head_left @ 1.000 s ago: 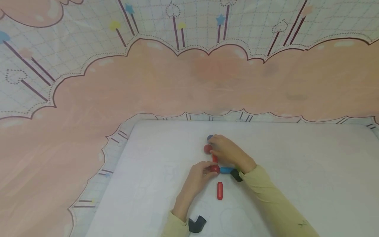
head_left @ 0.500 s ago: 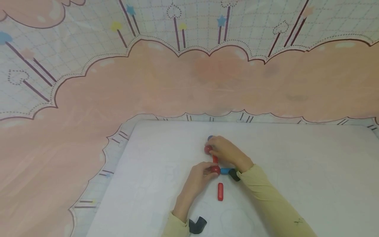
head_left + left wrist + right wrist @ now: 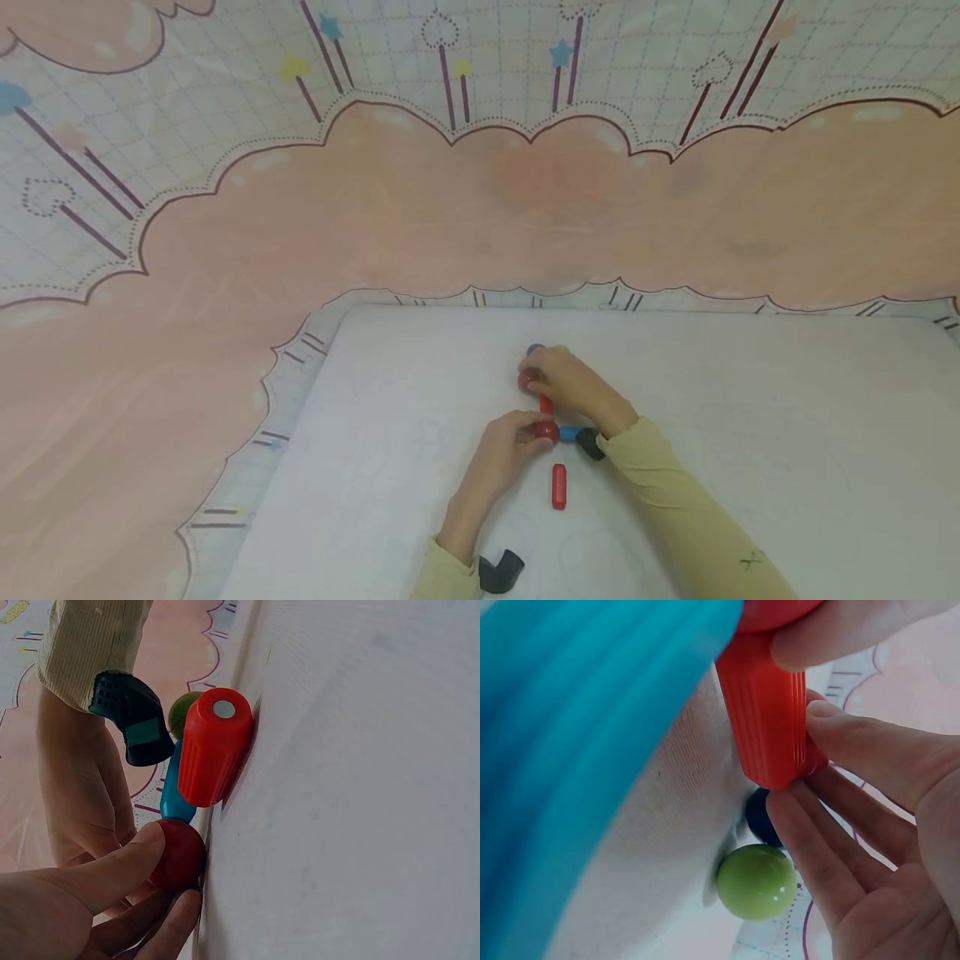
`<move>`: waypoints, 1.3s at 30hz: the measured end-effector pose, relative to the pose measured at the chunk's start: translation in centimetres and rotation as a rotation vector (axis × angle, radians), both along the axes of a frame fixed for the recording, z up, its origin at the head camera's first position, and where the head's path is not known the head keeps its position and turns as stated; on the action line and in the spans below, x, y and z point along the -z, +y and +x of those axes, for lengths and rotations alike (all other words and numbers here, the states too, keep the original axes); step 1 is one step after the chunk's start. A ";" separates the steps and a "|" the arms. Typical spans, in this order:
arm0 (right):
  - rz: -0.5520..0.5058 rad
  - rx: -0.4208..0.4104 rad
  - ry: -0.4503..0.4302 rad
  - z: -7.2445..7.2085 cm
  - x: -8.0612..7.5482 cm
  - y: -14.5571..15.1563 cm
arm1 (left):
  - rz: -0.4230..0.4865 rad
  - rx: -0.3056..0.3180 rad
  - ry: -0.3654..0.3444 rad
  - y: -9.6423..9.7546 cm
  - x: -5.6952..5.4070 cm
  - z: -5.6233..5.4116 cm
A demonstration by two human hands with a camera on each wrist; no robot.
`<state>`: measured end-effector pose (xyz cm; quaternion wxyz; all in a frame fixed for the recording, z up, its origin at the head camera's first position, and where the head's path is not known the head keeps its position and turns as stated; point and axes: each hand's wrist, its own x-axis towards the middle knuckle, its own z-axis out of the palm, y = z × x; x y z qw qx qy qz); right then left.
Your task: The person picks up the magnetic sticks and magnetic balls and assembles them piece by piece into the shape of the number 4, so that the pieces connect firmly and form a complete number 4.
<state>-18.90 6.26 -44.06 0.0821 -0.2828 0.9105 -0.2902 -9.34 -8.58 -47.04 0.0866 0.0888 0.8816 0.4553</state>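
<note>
left hand (image 3: 504, 450) pinches the nearer red ball (image 3: 547, 432) at the middle red rod's (image 3: 546, 405) near end, right hand (image 3: 576, 383) the farther red ball (image 3: 527, 381) by its far end; straight alignment likely helps.

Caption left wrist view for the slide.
Left hand pinches a red ball at the end of a blue rod, red rod nearby.

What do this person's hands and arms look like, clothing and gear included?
The left hand and right hand wear no gloves. The left sleeve and right sleeve are dull yellow; the right one shows fine ribbing and a dark cross-like mark. Black angled units, the left unit and right unit, sit by the wrists.
</note>
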 end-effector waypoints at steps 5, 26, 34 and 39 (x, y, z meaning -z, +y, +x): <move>-0.029 0.021 -0.014 0.0 -0.3 0.1 | 0.000 -0.009 -0.018 0.1 0.0 0.1; -0.035 0.071 -0.027 -0.1 -1.2 1.3 | -0.025 -0.017 0.003 0.2 0.1 0.1; -0.013 0.069 -0.035 0.1 -1.0 1.6 | -0.024 -0.016 0.009 0.2 0.0 0.1; 0.000 0.058 -0.042 0.1 -0.8 1.7 | -0.024 -0.020 -0.001 0.2 0.1 0.1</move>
